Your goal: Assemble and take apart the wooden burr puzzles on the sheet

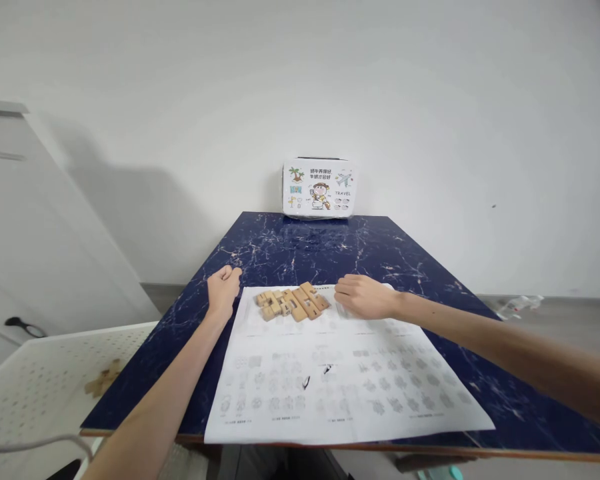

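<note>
My left hand (224,289) is closed in a loose fist at the left edge of the paper sheet (340,420), with nothing showing in it. On the sheet's upper right part rests my right hand (363,297), its fingers curled together; I see nothing held, though its underside is hidden. Between the hands, a cluster of wooden puzzle pieces (300,308) lies on the top of the sheet, apart from both hands. These are notched, light brown blocks, some with dark marks. The sheet carries faint printed diagrams, and two small black marks show near its middle.
A white cartoon-printed case (319,189) stands at the far end of the blue marble-patterned table (300,250), against the wall. To the lower left is a white perforated surface (45,380) with wooden pieces (104,378) on it. Clear plastic wrapping (520,307) lies on the floor at right.
</note>
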{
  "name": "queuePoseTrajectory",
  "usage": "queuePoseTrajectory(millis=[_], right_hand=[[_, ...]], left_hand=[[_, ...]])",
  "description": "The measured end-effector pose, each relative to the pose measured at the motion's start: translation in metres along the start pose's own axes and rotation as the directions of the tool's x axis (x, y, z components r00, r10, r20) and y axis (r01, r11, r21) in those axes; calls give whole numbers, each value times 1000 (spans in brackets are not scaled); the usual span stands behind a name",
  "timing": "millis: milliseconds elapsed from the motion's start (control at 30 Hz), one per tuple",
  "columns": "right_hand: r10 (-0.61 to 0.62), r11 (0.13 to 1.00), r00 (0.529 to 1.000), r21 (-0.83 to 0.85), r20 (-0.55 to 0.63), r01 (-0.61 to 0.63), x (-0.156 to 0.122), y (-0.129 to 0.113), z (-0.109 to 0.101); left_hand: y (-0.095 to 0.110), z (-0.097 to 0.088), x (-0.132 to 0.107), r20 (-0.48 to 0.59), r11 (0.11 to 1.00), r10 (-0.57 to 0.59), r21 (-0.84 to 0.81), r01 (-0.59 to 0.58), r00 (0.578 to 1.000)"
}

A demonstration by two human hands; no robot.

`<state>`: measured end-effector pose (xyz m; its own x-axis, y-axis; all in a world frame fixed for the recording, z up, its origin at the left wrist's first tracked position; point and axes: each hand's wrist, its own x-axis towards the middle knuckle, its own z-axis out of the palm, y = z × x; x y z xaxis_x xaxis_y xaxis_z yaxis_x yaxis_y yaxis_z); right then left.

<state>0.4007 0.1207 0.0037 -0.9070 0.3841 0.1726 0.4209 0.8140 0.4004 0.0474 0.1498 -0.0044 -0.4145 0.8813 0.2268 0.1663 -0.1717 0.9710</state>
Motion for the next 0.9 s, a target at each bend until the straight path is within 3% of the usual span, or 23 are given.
queuePoseTrajectory(millis=[300,633,900], right_hand=[[68,996,967,31,247,-78,-1,33,2],[39,996,978,75,203,-56,11,27,-2],[-103,988,974,134,203,77,31,5,-23]], left_hand=[[-7,-4,5,99,997,48,57,-54,994],[-15,-5,6,187,978,77,177,-110,979],[-19,-8,6,225,970,95,200,-141,970]])
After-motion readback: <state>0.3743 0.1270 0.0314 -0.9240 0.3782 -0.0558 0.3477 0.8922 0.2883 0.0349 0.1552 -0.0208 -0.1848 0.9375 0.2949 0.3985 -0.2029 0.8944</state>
